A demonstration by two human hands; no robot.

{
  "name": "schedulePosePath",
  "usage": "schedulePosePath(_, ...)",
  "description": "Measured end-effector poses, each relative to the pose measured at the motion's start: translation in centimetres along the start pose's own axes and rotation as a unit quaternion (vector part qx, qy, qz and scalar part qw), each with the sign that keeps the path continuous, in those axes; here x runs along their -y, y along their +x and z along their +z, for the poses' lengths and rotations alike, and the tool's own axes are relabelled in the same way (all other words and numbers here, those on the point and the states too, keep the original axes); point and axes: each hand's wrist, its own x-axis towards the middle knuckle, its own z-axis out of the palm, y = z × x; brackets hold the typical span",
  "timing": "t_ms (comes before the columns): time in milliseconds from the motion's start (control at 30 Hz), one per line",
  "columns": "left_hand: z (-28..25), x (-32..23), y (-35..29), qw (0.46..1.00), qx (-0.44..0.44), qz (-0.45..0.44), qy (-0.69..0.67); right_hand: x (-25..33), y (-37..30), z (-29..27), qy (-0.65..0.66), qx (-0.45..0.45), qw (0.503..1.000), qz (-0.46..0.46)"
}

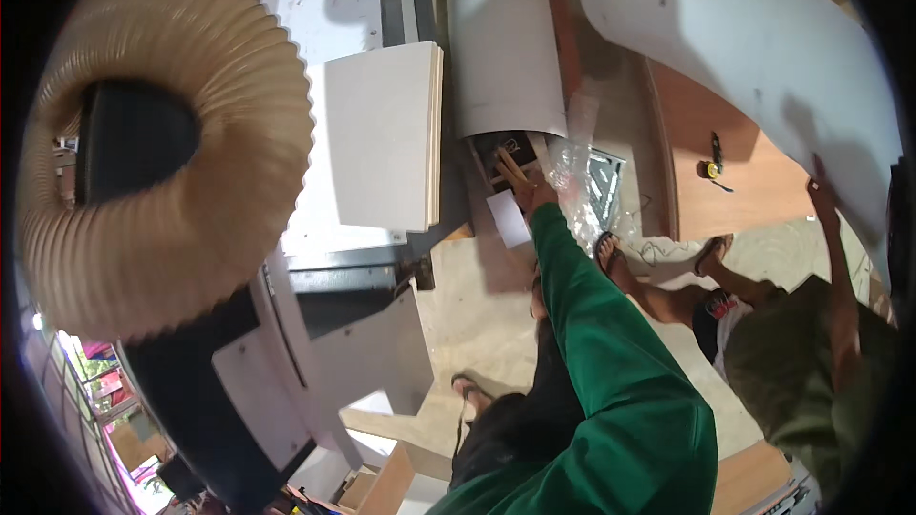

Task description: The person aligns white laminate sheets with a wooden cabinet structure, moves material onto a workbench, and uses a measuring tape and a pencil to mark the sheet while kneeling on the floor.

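Black box (488, 151) | contents unclear | right hand (526, 187) at its opening

Tan strips (510, 167), slim, approx. parallel, slanted, nr. wht. curved sheet (506, 52).

A right hand (531, 193) in a green fabric sleeve (596, 324) reaches near a curved white sheet (506, 52); leftward, a looped, ribbed beige hose (243, 124) and stacked pale rectangular boards (382, 138).

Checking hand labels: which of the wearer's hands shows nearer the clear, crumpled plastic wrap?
Right: the right hand is just left of the wrap in the picture; contact unclear. The left hand is out of view, so can't be compared.
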Motion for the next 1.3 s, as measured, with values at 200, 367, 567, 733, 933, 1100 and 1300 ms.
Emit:
schedulePosePath(200, 4.2, -4.0, -0.9, 0.998, 0.002, 0.035, 0.045, 3.7, 10.7, 6.6, 0.08, 0.025, 0.996, 0.021)
schedulePosePath(367, 7.6, -5.2, -0.5, 0.998, 0.005, 0.047, 0.043, 3.8, 24.9, 6.2, 0.06, -0.012, 0.998, -0.013)
schedulePosePath(567, 8.7, -5.3, 0.0, 0.998, 0.004, 0.049, 0.037, 6.4, 28.3, 7.6, 0.149, 0.038, 0.981, -0.116)
schedulePosePath(733, 6.1, -4.6, -0.6, 0.997, 0.01, 0.044, 0.057, 11.9, 19.1, 16.6, 0.003, 0.029, 0.988, -0.149)
schedulePosePath(933, 4.4, -2.7, 1.2, 0.999, 0.023, 0.045, 0.004, 23.2, -2.5, 19.9, -0.133, 0.133, 0.851, -0.49)
schedulePosePath(1100, 2.5, -0.8, 0.7, 0.998, 0.021, 0.035, -0.051, 24.3, -29.8, 15.2, -0.442, -0.063, 0.657, -0.607)
schedulePosePath(1300, 0.7, 5.6, 0.0, 0.992, 0.023, 0.016, -0.124, 13.1, -55.7, 6.0, -0.494, -0.066, 0.63, -0.595)
